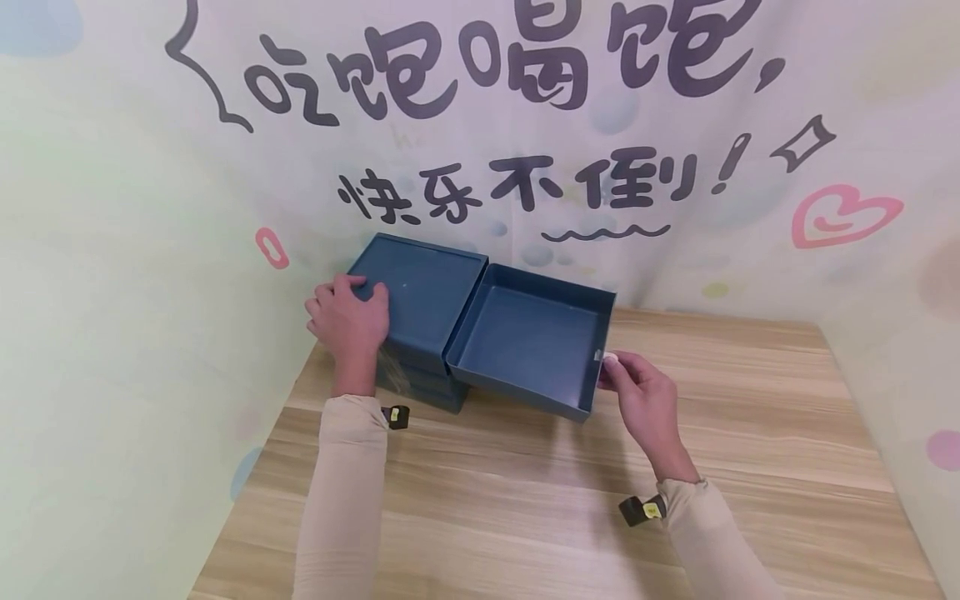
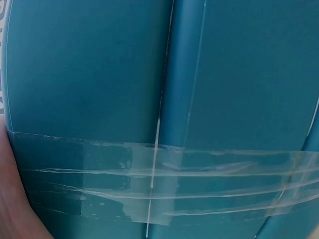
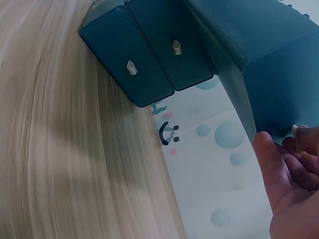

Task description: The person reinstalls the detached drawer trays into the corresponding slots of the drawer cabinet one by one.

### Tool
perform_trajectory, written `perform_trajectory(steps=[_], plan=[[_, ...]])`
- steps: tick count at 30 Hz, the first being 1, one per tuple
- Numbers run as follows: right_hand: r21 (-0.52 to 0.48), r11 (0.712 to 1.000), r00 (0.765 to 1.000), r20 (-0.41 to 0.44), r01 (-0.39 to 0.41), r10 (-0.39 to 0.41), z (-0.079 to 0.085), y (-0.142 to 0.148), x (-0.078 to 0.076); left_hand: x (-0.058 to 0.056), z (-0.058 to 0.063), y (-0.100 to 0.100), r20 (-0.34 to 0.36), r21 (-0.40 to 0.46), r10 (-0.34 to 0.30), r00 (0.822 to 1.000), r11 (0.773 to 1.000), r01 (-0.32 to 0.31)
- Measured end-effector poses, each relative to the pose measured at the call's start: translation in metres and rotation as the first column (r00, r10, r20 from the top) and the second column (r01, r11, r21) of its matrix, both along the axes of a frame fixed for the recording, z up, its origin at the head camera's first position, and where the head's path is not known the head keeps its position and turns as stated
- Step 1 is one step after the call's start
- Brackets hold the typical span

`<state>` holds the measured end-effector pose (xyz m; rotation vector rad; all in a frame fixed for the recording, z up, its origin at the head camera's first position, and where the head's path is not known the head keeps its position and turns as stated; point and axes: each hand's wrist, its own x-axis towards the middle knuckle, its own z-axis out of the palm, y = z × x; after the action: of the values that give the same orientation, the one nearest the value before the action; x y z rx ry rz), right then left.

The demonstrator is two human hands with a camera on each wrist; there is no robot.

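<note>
A blue drawer cabinet (image 1: 420,300) stands at the back left of the table. Its top drawer (image 1: 532,333) is pulled far out to the right, and its inside holds nothing. My left hand (image 1: 351,321) rests on the left part of the cabinet's top, fingers spread over the edge. At the drawer's outer end my right hand (image 1: 645,396) pinches a small pale knob (image 1: 610,358) between thumb and fingers. Two lower drawers with pale knobs, one a lower knob (image 3: 131,67), appear closed in the right wrist view.
Clear tape (image 2: 109,179) runs across the cabinet's side in the left wrist view. The wood-grain table (image 1: 465,508) extends in front and to the right. A printed wall sheet (image 1: 517,183) hangs right behind the cabinet, and a pale wall (image 1: 135,333) borders the left.
</note>
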<state>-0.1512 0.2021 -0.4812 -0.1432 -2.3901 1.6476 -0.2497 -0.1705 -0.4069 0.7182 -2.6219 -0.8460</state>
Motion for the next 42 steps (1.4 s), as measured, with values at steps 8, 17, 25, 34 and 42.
perform_trajectory(steps=[8,17,25,34,42], plan=[[-0.034,0.999,1.000,0.012,-0.004,0.004,-0.001,0.001,-0.002,-0.001,-0.001,0.000,-0.010,0.005,0.002,1.000,1.000,-0.002],[-0.027,1.000,1.000,0.015,-0.003,0.003,0.000,0.000,-0.002,-0.001,0.000,-0.001,-0.009,0.009,0.004,1.000,1.000,-0.004],[-0.064,0.998,0.999,-0.026,-0.025,0.023,0.003,-0.002,-0.001,0.000,0.001,0.000,0.009,0.008,0.001,1.000,1.000,-0.001],[-0.114,0.993,0.999,-0.024,-0.035,0.033,0.004,-0.005,-0.002,-0.001,0.001,0.000,0.003,0.001,0.004,1.000,1.000,-0.004],[-0.116,0.992,0.999,-0.013,-0.043,0.042,0.005,-0.010,-0.002,-0.001,0.000,-0.001,0.002,0.006,0.004,1.000,1.000,-0.004]])
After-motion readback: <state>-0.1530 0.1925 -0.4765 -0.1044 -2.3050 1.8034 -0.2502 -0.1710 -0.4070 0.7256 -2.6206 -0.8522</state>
